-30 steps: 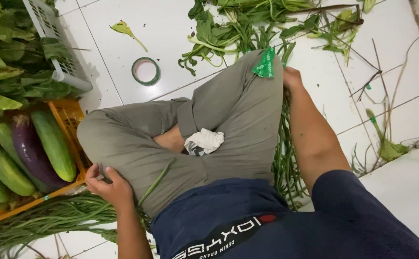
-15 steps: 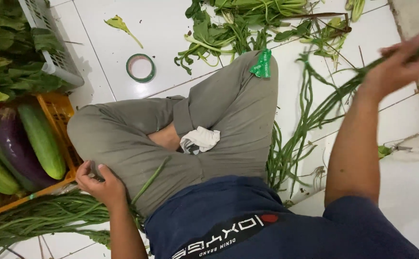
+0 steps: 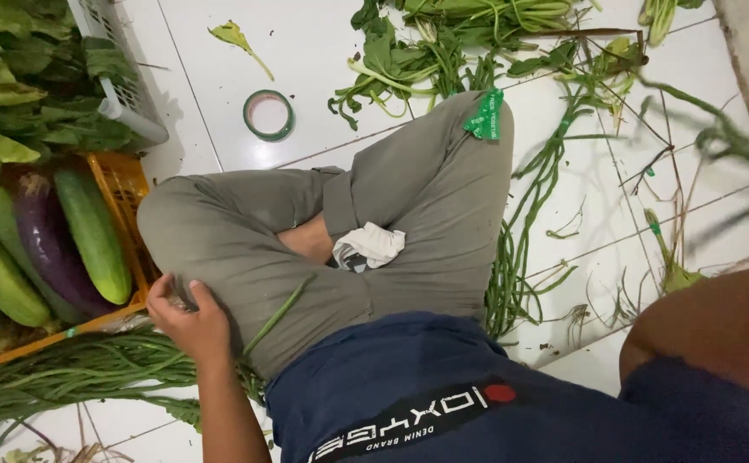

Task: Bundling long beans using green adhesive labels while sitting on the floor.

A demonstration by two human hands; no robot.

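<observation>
White tiled floor [image 3: 220, 120] under me. On it: green tape roll [image 3: 268, 115], one loose leaf [image 3: 235, 36], a pile of leafy greens [image 3: 443, 43] at top, long beans [image 3: 520, 257] running beside my knee, another long-bean bundle [image 3: 74, 373] lower left. Orange crate [image 3: 126, 184] and white basket [image 3: 121, 94] sit on the tiles at left. Thin stem scraps [image 3: 649, 214] scattered on the right.

Lying on the raised knee [image 3: 443, 171], near the leafy greens on the tiles: a small green label strip [image 3: 484, 113], crumpled, bearing pale print. Sitting on the white floor tiles beyond the knee, just beside the pale grey basket [image 3: 121, 94]: a round roll of green tape [image 3: 269, 115]. Showing no packages, signs or screens.
</observation>
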